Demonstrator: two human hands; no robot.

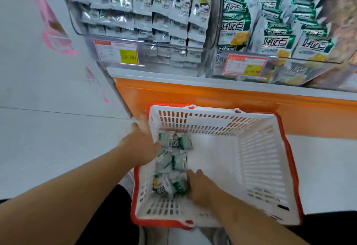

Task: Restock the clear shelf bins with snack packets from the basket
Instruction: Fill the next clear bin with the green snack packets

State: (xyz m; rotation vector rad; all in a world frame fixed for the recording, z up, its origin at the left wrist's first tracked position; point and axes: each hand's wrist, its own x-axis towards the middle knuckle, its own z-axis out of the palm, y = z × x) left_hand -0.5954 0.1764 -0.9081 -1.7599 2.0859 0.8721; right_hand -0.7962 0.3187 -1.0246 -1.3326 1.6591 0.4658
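Head view looks down past two bare forearms at a shelf front, with the orange base panel (212, 98) running under two clear bins. Largest is the left bin (139, 22), packed with pale grey packets standing in rows. Beside it, the right bin (280, 32) holds green-and-white packets that lie more loosely and look heaped close to its front lip. Below them sits the white basket (260, 167) with its red rim, resting on the pale floor (48, 138) just in front of the panel. Its right half shows bare bottom; a small pile of green-and-white snack packets (172, 159) lies along its left side.

The left hand (143, 144) reaches over the basket's left wall, thumb outside the rim and fingers down among the upper packets; whether they are gathering a packet or only touching, I cannot tell. The right hand (201, 186) is lower, fingers curled into the nearer packets, seemingly gathering a clutch of them.

The packets match the right bin's stock, so they probably belong there. To do this well, I would close both hands round a modest bunch, not an overfull one, lift clear of the basket wall, and set the packets in behind the bin's lip so none slide out.
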